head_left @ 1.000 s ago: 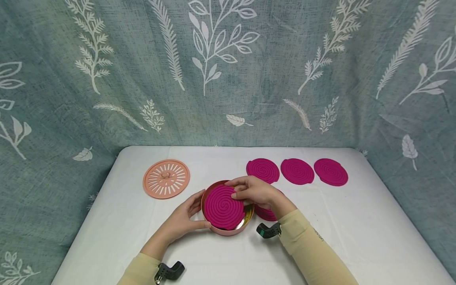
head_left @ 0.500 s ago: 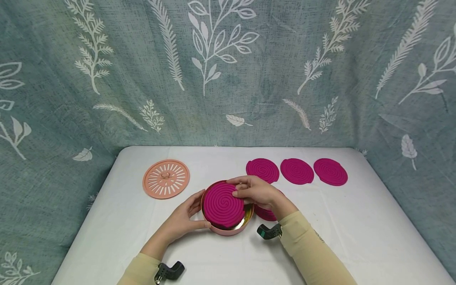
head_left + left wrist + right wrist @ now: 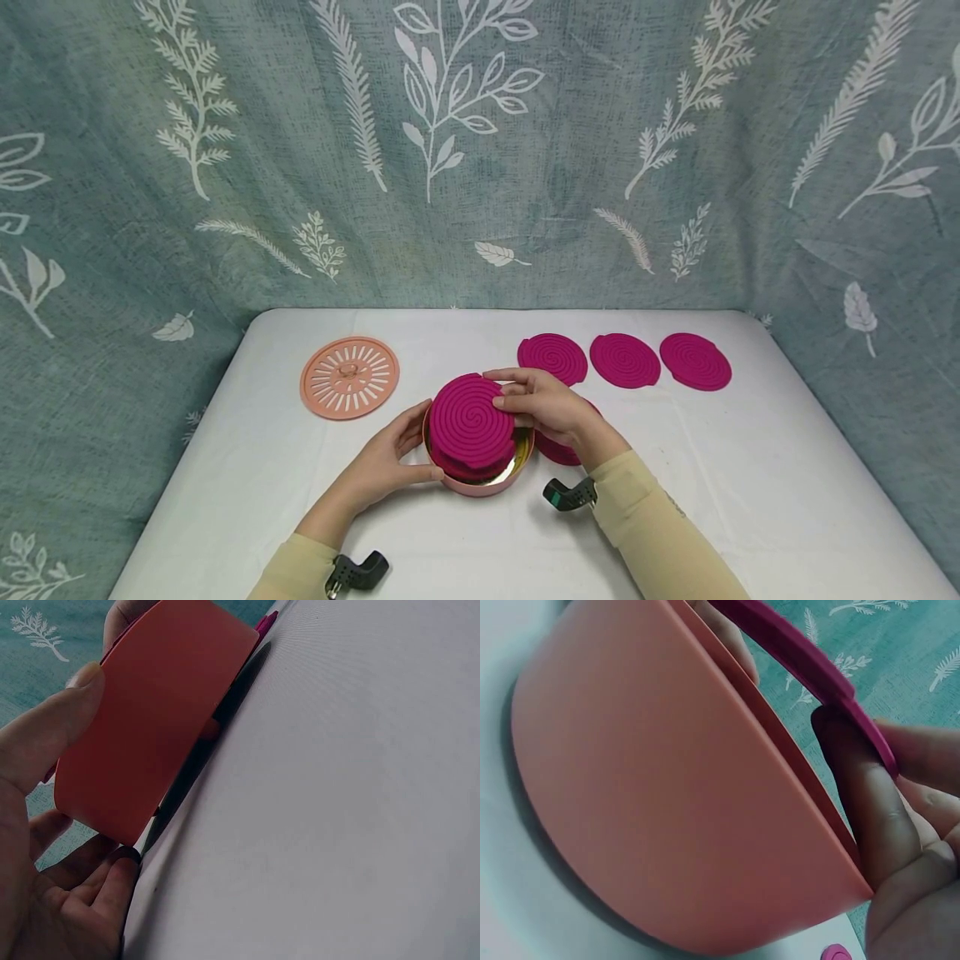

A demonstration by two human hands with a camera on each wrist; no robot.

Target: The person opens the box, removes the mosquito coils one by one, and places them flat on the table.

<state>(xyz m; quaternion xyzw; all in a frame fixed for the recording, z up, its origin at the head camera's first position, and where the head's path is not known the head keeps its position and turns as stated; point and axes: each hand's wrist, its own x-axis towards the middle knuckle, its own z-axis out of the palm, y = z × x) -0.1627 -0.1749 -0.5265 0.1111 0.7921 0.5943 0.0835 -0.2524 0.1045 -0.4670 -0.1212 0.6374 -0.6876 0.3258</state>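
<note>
Lower centre, I note right grip [image 3: 551, 408] pinching a disc [image 3: 472, 421], obscuring much inside the container [image 3: 480, 490]; left grip [image 3: 384, 465] holds container.

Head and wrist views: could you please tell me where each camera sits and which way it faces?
Head: worn on the head, facing forward and down over the white table; left hand, right hand and sleeves show.
Left wrist: on that wrist, facing the round pink container's outer wall; the left hand shows, gripping it.
Right wrist: on that wrist, facing the container's wall and rim; the right hand shows, pinching a magenta spiral coil.
Shared: both wrist views show the container.
</note>
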